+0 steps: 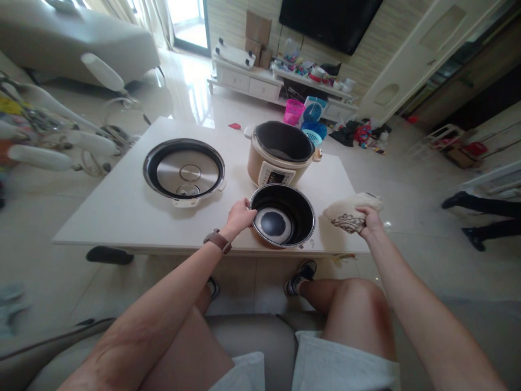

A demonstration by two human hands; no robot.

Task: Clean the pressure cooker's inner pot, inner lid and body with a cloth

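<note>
Your shorts point(345, 355) sit before the inner pot point(284, 217), which your left hand point(240, 216) grips, your right hand point(369, 219) clutching a cloth point(345, 212) right of it, cooker point(277, 158) behind.

A black-lined pot point(284, 215) tilts open — cream cloth point(345, 214) bunched nearby.

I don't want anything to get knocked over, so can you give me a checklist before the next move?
1. Left hand gripping the inner pot by its rim: ok.
2. Right hand holding the cloth: ok.
3. Inner pot well back from the edge of the table: not ok, it's near the front edge.
4. Cooker upright on the table: ok.
5. Lid off the cooker: ok, it's lying to the cooker's left.
6. Cooker unplugged: cannot tell, no cord shows.
</note>
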